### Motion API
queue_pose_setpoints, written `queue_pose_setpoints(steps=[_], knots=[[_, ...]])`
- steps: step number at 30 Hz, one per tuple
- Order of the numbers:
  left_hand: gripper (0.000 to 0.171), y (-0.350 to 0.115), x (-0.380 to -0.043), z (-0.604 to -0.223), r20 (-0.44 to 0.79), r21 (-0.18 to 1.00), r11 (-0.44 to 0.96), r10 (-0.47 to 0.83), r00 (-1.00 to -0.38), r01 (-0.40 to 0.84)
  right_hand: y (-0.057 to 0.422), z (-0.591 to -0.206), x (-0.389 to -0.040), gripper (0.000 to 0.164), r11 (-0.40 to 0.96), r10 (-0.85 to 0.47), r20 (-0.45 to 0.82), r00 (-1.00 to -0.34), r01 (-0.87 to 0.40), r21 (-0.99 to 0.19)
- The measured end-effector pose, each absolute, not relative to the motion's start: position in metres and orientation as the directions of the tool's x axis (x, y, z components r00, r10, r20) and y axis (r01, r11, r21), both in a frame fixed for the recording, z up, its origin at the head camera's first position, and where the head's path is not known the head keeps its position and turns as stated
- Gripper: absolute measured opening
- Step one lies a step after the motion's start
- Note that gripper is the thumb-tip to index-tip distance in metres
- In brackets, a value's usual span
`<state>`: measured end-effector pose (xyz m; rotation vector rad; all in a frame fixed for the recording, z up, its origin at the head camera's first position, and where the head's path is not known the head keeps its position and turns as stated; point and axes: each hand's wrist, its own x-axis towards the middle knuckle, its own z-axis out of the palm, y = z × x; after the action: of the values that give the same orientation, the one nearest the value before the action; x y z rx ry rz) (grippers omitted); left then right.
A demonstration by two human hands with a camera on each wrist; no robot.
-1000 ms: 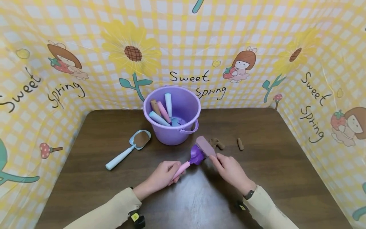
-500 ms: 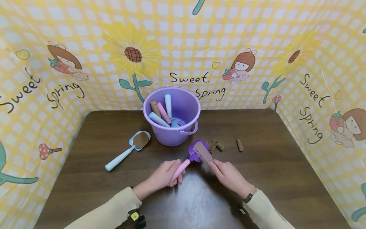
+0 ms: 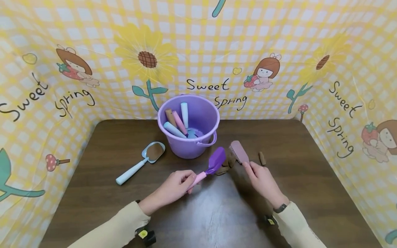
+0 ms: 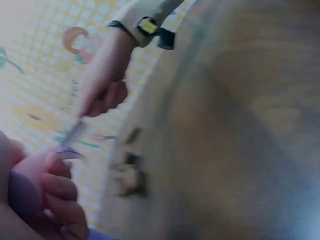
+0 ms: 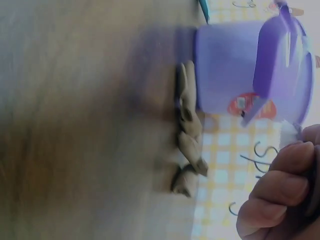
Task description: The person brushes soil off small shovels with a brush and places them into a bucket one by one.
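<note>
My left hand (image 3: 176, 186) grips the pink handle of a toy shovel (image 3: 217, 160), its purple blade turned on edge over the table. To its right, my right hand (image 3: 264, 179) pinches the handle of a pinkish brush (image 3: 240, 152), which points away from me, bristles toward the shovel. Several brown clay-like pieces (image 3: 222, 169) lie on the table below the blade and beside the brush. In the right wrist view the brown pieces (image 5: 190, 142) sit in a row before the bucket, with the shovel blade (image 5: 277, 60) raised above them. The left wrist view is blurred.
A purple bucket (image 3: 186, 148) stands behind the shovel, with several tool handles leaning inside. On the left lies a light blue tool (image 3: 132, 173) with an oval head. One brown stick-shaped piece (image 3: 262, 158) lies right of the brush. Patterned cloth (image 3: 198, 51) walls the table (image 3: 102, 206).
The brush has moved right, off the shovel blade. My left hand has rolled the blade from facing up onto its edge. More brown pieces now show beneath it.
</note>
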<state>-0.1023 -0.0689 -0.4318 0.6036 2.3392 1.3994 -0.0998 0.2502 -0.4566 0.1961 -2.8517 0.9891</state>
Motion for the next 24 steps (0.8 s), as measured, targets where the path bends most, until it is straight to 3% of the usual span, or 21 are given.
queue_pose_setpoints(steps=[8, 13, 20, 24], knots=[[0.009, -0.086, -0.103, -0.360, 0.128, 0.753, 0.521, 0.482, -0.867, 0.402, 0.261, -0.453, -0.096, 0.041, 0.807, -0.055, 0.152, -0.987, -0.133, -0.576], [0.010, -0.098, -0.113, -0.325, 0.217, 0.674, 0.573, 0.449, -0.867, 0.466, 0.263, -0.456, -0.092, 0.041, 0.807, -0.057, 0.123, -0.991, -0.118, -0.579], [0.017, -0.113, -0.139, -0.300, 0.431, 0.478, 0.622, 0.449, -0.782, 0.620, 0.267, -0.459, -0.093, 0.037, 0.808, -0.059, 0.085, -0.995, -0.098, -0.581], [0.014, -0.115, -0.155, -0.294, 0.416, 0.412, 0.679, 0.454, -0.788, 0.608, 0.267, -0.459, -0.093, 0.035, 0.815, -0.061, 0.095, -0.994, -0.105, -0.570]])
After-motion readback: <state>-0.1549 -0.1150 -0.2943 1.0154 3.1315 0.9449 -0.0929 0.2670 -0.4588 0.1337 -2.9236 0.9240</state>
